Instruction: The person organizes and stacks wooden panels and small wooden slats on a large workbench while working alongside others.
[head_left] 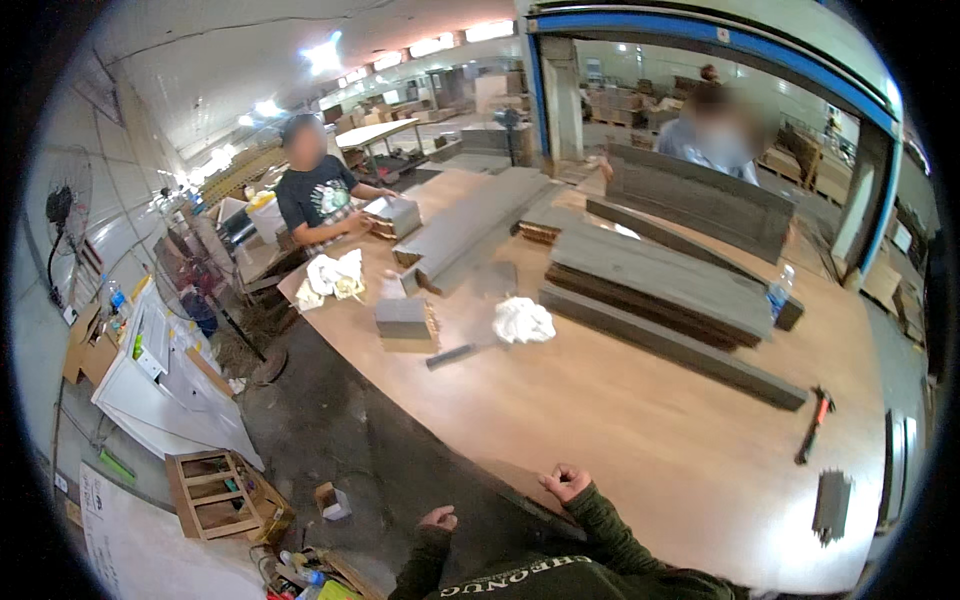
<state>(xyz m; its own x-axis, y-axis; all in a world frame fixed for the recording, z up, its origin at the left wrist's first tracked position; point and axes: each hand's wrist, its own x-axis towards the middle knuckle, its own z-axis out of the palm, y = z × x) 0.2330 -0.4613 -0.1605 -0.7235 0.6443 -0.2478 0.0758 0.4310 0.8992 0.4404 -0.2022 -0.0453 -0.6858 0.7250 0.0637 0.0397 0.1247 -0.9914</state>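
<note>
My right hand (567, 483) is just over the near edge of the wooden table (640, 440), fingers curled in, with nothing showing in them. My left hand (438, 517) is lower and off the table, in front of my body; its small visible part looks curled, and I see nothing in it. Beyond my hands lie a dark narrow strip (453, 356), a crumpled white cloth (523, 320) and a grey-topped block (405, 322). A stack of long grey panels (660, 275) fills the table's middle right, with a long grey bar (670, 345) along its near side.
A red-handled hammer (816, 425) and a short grey piece (832, 505) lie at the right. A clear bottle (780, 290) stands by the panels. Across the table one person (320, 195) handles a grey box (392, 217); another stands behind an upright panel (700, 200). A fan (200, 270) stands left.
</note>
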